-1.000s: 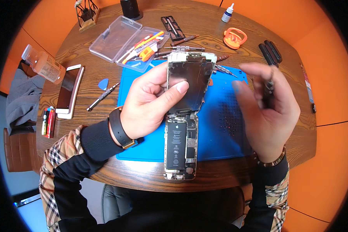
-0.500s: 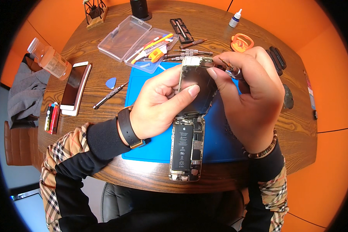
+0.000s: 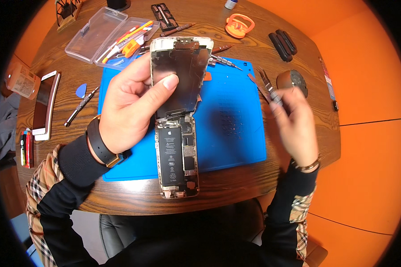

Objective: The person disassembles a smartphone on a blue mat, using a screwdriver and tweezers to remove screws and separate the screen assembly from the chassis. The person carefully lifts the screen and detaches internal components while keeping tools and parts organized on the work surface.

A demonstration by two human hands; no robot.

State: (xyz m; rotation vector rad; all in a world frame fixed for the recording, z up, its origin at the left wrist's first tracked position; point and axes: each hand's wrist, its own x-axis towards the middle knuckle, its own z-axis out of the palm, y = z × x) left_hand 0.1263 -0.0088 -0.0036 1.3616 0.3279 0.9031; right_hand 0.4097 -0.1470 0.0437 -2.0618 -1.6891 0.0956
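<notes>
My left hand [image 3: 130, 104] grips an opened phone's screen panel [image 3: 182, 73] by its left edge, thumb pressed on the dark inner face. The panel is raised and meets the phone body [image 3: 171, 155] at its top end. Battery and circuit parts show in the body, which reaches over the table's front edge. My right hand [image 3: 298, 122], smeared by motion, is closed around a brown and silver screwdriver [image 3: 268, 84] at the mat's right edge. A thin brown strip-like tool [image 3: 257, 86] is beside the screwdriver; whether I hold it too is unclear.
A blue mat [image 3: 231, 147] covers the table's middle. A clear plastic box [image 3: 91, 38] of tools is at the back left, an orange suction cup [image 3: 239, 26] at the back. A round metal tin [image 3: 293, 81] stands right; another phone [image 3: 47, 104] and a screwdriver [image 3: 81, 107] lie left.
My right hand has moved away from the panel's top, right and down to the mat's right edge, with the screwdriver. My left hand still holds the panel. The whole view has shifted.
</notes>
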